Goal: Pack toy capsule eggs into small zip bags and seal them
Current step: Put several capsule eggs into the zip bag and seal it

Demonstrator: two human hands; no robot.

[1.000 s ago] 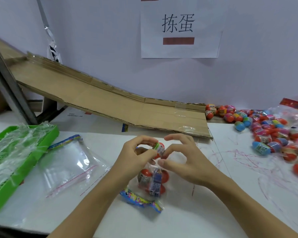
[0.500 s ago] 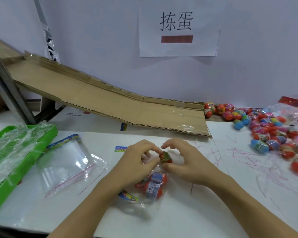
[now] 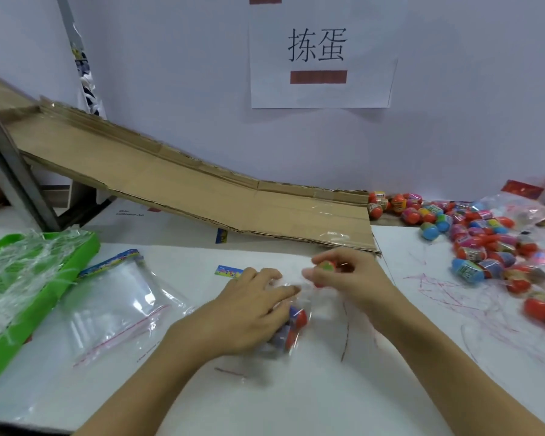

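Note:
A small clear zip bag (image 3: 316, 313) lies on the white table at centre, with several capsule eggs (image 3: 296, 320) inside it, red and blue-purple. My left hand (image 3: 249, 309) lies over the bag and grips it near its mouth; its thumb is hidden. Just right of the bag's mouth, my right hand (image 3: 359, 278) pinches one capsule egg (image 3: 325, 266) with a green and orange end. That egg is blurred and sits a little above the table.
Loose capsule eggs (image 3: 485, 247) are piled at the right, beside a crumpled plastic bag (image 3: 516, 209). An empty zip bag (image 3: 123, 303) lies left of my hands, next to a green basket (image 3: 85, 247) holding plastic film. A cardboard ramp (image 3: 202, 190) slopes down behind.
The bag has dropped from an upright hold to lying on the table under my left hand. My right hand has pulled the pinched egg slightly right and away from my left fingers.

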